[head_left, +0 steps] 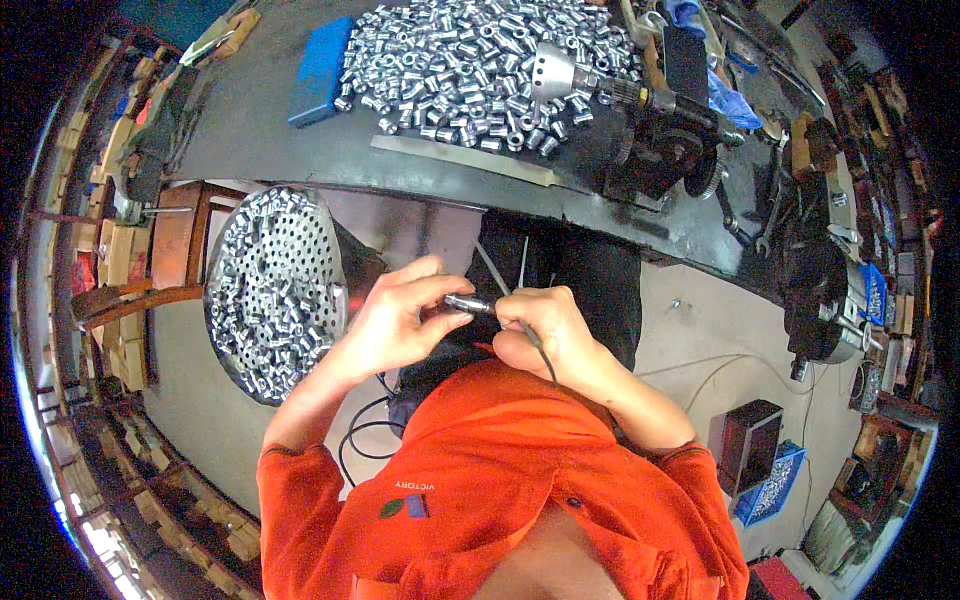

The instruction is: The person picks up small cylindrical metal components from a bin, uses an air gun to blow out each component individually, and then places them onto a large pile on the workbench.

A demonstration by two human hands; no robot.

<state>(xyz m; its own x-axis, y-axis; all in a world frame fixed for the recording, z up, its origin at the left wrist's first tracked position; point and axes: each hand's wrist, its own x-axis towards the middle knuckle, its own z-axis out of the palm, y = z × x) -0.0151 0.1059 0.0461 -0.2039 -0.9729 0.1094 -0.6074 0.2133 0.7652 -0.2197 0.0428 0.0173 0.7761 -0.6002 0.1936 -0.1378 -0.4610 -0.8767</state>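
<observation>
My left hand [392, 318] pinches a small shiny metal fitting [460, 302] between thumb and fingers, above my lap. Closed in a fist, my right hand [550, 330] grips a slim dark rod-like tool [541, 353]; one end sticks out below the fist. The tool's other end meets the fitting, or lies right beside it; I cannot tell whether it is inside. Left of my left hand is a perforated metal pan [305, 238] with many similar fittings [265, 345] in it. A large heap of fittings [450, 75] lies on the dark bench ahead.
The bench [240, 130] carries a blue block-like box [322, 72], a drill chuck [565, 75] on a machine and several wrenches [768, 205]. A wooden chair [180, 245] stands at the left. A blue crate [772, 487] of small parts sits on the floor at right, beside a dark box [750, 445].
</observation>
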